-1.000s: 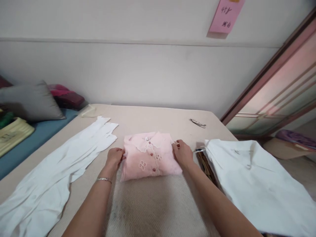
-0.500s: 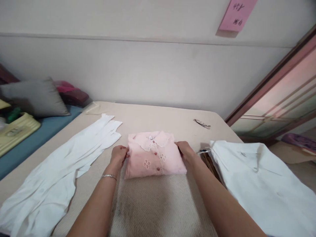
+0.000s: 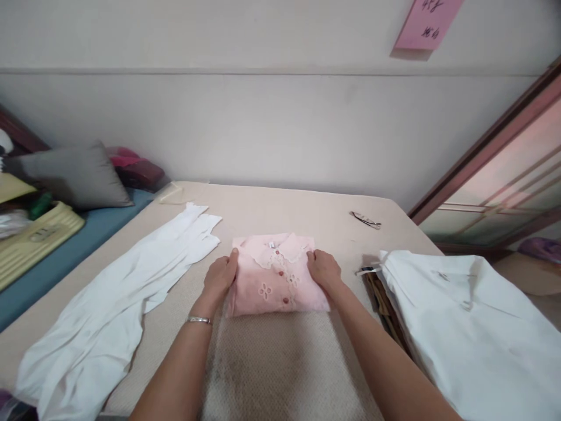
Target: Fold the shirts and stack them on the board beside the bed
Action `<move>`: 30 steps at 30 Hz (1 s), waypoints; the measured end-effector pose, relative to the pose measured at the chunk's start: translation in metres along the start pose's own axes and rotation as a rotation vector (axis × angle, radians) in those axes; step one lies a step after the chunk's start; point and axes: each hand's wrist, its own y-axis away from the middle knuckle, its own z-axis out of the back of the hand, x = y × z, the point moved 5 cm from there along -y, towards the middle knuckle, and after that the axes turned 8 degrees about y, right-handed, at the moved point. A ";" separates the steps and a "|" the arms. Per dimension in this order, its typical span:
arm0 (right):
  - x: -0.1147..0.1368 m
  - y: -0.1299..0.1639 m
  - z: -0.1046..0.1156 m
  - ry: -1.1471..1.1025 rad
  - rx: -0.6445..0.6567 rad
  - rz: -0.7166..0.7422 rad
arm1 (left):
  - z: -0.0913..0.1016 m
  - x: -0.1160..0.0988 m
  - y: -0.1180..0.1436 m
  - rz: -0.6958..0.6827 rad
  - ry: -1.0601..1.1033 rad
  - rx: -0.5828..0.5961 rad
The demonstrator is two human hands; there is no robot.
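Observation:
A pink blouse [image 3: 263, 275], folded into a neat rectangle, lies in the middle of the cloth-covered table. Its collar points away from me, with a lace-edged front, red buttons and cut-out flowers facing up. My left hand [image 3: 222, 273] grips its left edge, thumb on top and fingers around the side. On the opposite edge, my right hand [image 3: 323, 268] holds the fabric with the thumb on top. The fingers of both hands are partly hidden beneath the blouse's sides. A bracelet circles my left wrist.
White garments [image 3: 118, 298] lie stretched along the table's left side. At the right is a stack of folded clothes with a white one [image 3: 468, 327] on top. Eyeglasses [image 3: 366, 220] rest near the back edge. Left of the table are a grey cushion [image 3: 83, 175] and a yellow basket [image 3: 46, 237].
Both hands have shifted inward slightly, their thumbs now lying over the blouse's side edges. The blouse stays folded in place. My view has turned a little to the left.

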 end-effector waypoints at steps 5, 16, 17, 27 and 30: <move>-0.002 0.004 -0.008 0.028 -0.012 -0.013 | -0.011 -0.008 0.007 -0.046 -0.242 -0.016; 0.002 0.023 0.002 0.216 -0.193 0.013 | -0.011 -0.013 0.024 -0.007 -0.357 -0.264; 0.003 0.024 0.003 0.219 -0.203 -0.001 | -0.012 -0.015 0.025 -0.028 -0.368 -0.261; 0.017 0.026 -0.008 0.125 -0.006 0.031 | -0.023 -0.011 0.016 0.065 -0.257 -0.109; 0.007 0.024 0.003 0.068 0.092 0.015 | -0.017 -0.008 0.011 0.055 -0.198 -0.042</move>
